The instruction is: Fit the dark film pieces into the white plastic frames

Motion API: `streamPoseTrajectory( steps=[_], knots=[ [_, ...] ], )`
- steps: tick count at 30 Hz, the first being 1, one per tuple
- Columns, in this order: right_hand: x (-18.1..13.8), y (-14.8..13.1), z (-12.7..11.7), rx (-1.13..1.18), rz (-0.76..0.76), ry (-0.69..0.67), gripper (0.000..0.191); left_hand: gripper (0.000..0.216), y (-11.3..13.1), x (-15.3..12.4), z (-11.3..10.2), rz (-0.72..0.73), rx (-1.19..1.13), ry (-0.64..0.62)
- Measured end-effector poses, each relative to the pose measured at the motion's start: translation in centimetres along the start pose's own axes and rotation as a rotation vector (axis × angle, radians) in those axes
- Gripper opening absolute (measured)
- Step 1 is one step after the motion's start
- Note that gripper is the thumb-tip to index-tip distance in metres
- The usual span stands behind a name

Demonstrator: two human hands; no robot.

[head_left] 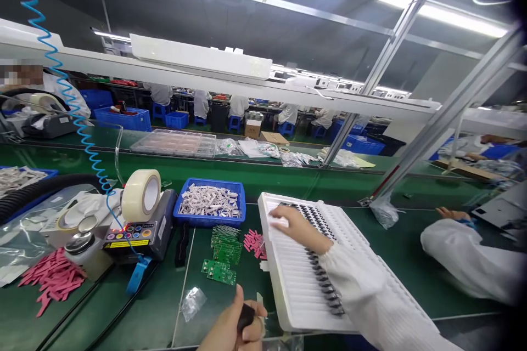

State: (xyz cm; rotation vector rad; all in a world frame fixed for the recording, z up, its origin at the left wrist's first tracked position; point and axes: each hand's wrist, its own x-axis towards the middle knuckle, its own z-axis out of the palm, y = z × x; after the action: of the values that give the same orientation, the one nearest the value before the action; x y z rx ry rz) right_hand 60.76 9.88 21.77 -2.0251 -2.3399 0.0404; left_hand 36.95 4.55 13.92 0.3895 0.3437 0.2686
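Observation:
My right hand [297, 226] reaches over a white slotted tray [288, 285] and rests on its far left part, fingers bent down onto the slots beside a row of small black parts [325, 279]. What the fingertips hold, if anything, is hidden. My left hand [234, 326] is at the bottom edge, closed around a small black object [246, 316]. Green circuit boards [222, 255] and small pink pieces [255, 242] lie on the green mat just left of the tray.
A blue bin of white parts [209, 203], a tape dispenser with a clear roll [142, 214], a pile of pink strips [51, 279] and a blue coiled hose [61, 88] stand left. Another person's white sleeve [469, 263] lies at right. Workers sit beyond the conveyor.

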Motion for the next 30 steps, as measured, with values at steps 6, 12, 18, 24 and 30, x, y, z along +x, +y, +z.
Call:
streamPoseTrajectory(
  steps=[6,12,18,24,30],
  knots=[
    [2.3,7.2,4.0,-0.283,0.299,0.050,0.026,0.052,-0.2,-0.4,-4.0,0.021,-0.153,-0.008],
    [2.3,8.5,6.4,-0.386,0.288,0.034,0.023,0.044,-0.5,-0.8,-5.4,0.028,-0.267,0.093],
    [3.4,9.2,5.2,-0.388,0.250,0.009,0.022,0.045,-0.5,-1.2,-5.3,0.042,-0.301,0.147],
    [4.0,8.8,0.9,-0.283,0.144,0.019,0.019,0.045,0.5,-2.6,-4.0,0.018,-0.344,0.240],
    [1.6,0.5,-3.9,0.013,-0.119,-0.025,0.017,0.033,1.5,-3.1,-0.9,0.082,-0.347,0.340]
  ],
)
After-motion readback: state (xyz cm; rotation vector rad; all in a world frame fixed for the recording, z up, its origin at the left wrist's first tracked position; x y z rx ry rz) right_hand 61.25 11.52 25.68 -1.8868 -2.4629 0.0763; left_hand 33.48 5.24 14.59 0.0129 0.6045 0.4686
